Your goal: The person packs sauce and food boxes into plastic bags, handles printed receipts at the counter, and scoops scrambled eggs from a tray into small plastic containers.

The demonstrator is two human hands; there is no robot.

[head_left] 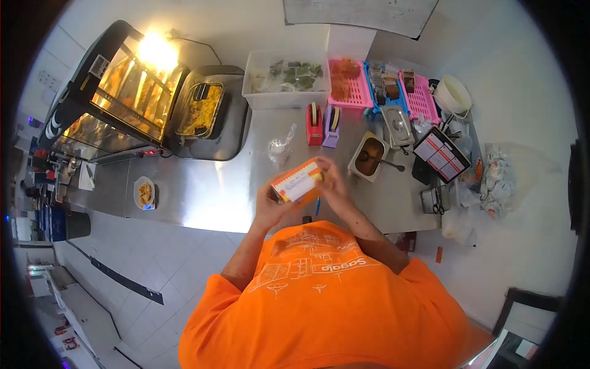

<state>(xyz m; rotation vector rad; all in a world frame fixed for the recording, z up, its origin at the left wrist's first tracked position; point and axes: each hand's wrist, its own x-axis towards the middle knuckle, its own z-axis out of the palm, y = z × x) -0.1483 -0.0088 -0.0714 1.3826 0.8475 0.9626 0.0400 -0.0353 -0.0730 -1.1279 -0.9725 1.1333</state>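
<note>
Both my hands hold a small orange box [298, 182] with a white label on its face, above the front edge of the steel counter. My left hand [267, 206] is closed around the lower left end of the box. At the upper right end, my right hand [334, 184] grips its edge with the fingers. The label's writing is too small to read. Just beyond the box lies a crumpled clear plastic bag [281, 147]. A blue pen [318, 206] shows below the box. Behind it stand a red tape dispenser [314, 126] and a purple tape dispenser [332, 128].
On the left are a lit food warmer [123, 98], a tray of yellow food [203, 111] and a small food tub [145, 194]. A white bin [286, 98] and pink baskets [351, 101] line the back. A sauce container [369, 158] and tablet [441, 155] stand right.
</note>
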